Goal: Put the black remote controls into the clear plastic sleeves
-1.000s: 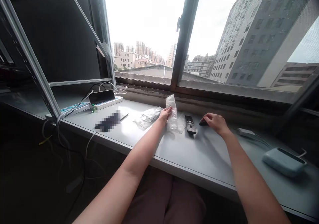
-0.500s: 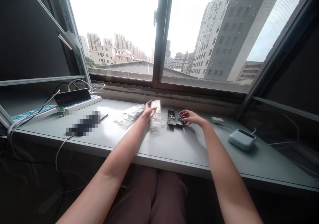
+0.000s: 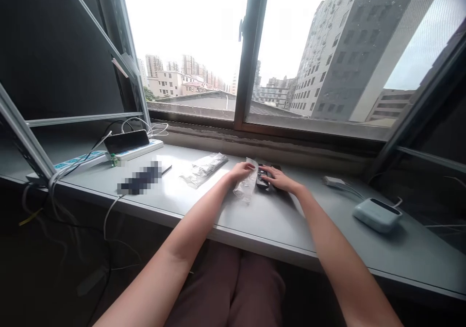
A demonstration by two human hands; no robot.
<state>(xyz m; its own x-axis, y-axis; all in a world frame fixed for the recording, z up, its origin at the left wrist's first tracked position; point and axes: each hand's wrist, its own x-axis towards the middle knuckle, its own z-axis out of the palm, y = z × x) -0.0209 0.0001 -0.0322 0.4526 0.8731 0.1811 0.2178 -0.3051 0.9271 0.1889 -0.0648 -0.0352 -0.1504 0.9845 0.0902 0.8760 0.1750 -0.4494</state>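
Observation:
My left hand (image 3: 241,171) is closed on a clear plastic bag (image 3: 244,191), which hangs down to the desk. My right hand (image 3: 279,178) has its fingers on a black remote control (image 3: 262,181), gripping it right beside the bag's edge. Part of the remote lies under those fingers, and I cannot tell whether its end is inside the bag. A second black remote control (image 3: 275,167) is mostly hidden behind my right hand. Left of my hands, another crumpled clear plastic bag (image 3: 204,169) lies on the desk.
The grey desk (image 3: 269,225) runs up to a window. A pale blue box-shaped device (image 3: 377,214) and a white adapter (image 3: 334,182) with a cable are on the right. To the left are a blurred-out dark item (image 3: 140,179), a phone (image 3: 127,141) and power strips (image 3: 82,160).
My left hand has brought the plastic bag rightward, close to the remotes. My right hand has shifted from the right remote to the left one. The view has turned slightly left.

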